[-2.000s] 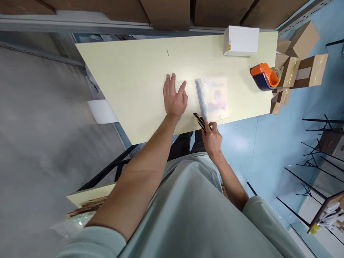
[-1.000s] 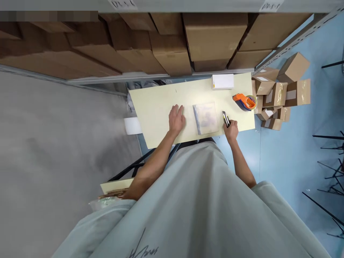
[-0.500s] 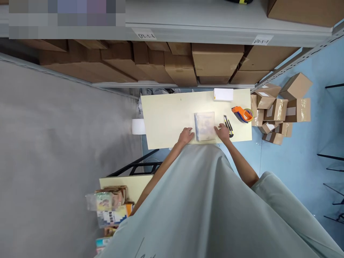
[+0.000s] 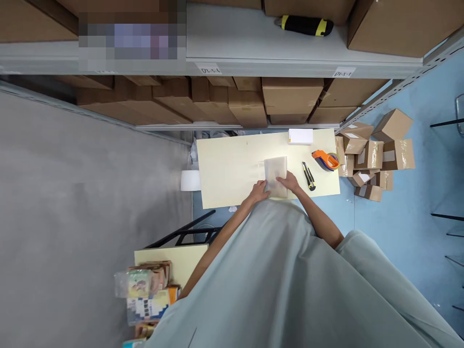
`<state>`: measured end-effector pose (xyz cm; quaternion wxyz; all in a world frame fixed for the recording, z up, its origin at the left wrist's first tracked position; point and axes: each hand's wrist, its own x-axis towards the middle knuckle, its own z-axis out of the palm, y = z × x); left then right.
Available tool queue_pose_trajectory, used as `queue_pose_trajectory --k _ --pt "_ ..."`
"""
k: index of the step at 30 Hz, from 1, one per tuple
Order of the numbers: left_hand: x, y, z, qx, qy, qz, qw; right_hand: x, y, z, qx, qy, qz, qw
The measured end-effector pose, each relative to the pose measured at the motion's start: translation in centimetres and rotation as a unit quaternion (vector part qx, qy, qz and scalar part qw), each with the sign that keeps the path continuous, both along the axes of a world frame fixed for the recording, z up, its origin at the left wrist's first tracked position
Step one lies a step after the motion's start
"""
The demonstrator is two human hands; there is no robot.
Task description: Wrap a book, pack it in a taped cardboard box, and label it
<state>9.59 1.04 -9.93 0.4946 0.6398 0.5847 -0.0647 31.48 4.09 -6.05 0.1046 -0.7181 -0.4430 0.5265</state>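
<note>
A clear plastic packet [image 4: 275,170] lies on the pale yellow table [image 4: 228,166] near its front edge. My left hand [image 4: 258,191] grips the packet's near left corner with curled fingers. My right hand [image 4: 289,183] rests on the packet's near right part, fingers closed on it. A yellow and black box cutter [image 4: 309,176] lies on the table just right of my right hand, untouched.
An orange tape dispenser [image 4: 325,160] and a white box [image 4: 300,136] sit at the table's far right. Cardboard boxes [image 4: 377,154] are piled on the blue floor to the right. Shelves with brown cartons [image 4: 253,101] stand behind. Stacked packets [image 4: 148,285] lie on a second table.
My right hand put the box cutter down on the table and moved onto the packet. My left hand came off the bare table to the packet's near corner. The view rose and tilted up.
</note>
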Motion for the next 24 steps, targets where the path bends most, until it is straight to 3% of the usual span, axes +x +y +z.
queue_pose_trajectory --k 6,10,16,19,21,24 --pt "3.3 -0.7 0.5 -0.001 -0.073 -0.032 0.997 3.7 -1.1 2.1 0.003 -0.112 0.039 0.993" --pt "5.0 -0.5 1.1 0.007 -0.133 0.005 0.991 5.6 -1.4 3.3 0.016 -0.206 0.058 0.977" --pt "5.4 0.4 3.0 0.029 -0.217 0.109 0.97 3.1 -1.5 5.1 0.041 -0.26 0.115 0.958" --pt "5.2 0.6 4.2 0.026 -0.294 0.201 0.934 1.2 -1.9 5.4 0.061 -0.215 0.124 0.967" --pt "4.6 0.7 4.6 0.014 -0.314 0.265 0.912 0.8 -2.1 5.2 0.065 -0.118 0.125 0.983" --pt "3.2 0.8 4.6 0.003 -0.279 0.328 0.903 1.6 -1.9 3.8 0.033 0.049 0.093 0.994"
